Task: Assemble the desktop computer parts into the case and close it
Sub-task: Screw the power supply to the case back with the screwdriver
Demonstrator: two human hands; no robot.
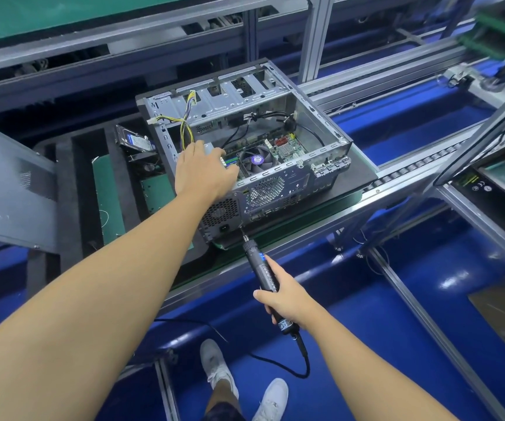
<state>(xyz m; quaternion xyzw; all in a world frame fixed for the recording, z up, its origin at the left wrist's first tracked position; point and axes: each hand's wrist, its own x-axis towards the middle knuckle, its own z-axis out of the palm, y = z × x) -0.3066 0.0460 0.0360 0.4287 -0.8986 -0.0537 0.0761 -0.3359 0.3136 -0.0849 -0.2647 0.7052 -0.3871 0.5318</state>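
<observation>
Head view: left hand (pixel 204 171) open-fingered on the case (pixel 275 185), right hand (pixel 287 299) tight around the electric screwdriver (pixel 259 264), label illegible.

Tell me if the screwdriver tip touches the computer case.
Touching. Head view: the screwdriver tip meets the computer case at its rear panel, no gap visible.

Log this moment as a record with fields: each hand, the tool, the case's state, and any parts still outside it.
left hand: rests on the case at its rear top edge, fingers extended
right hand: grips the electric screwdriver
screwdriver bit: at the case's rear panel, low, near the power socket
case state: open, fan visible inside
side panel: off, at left
hard drive: outside the case, in the foam tray
</observation>
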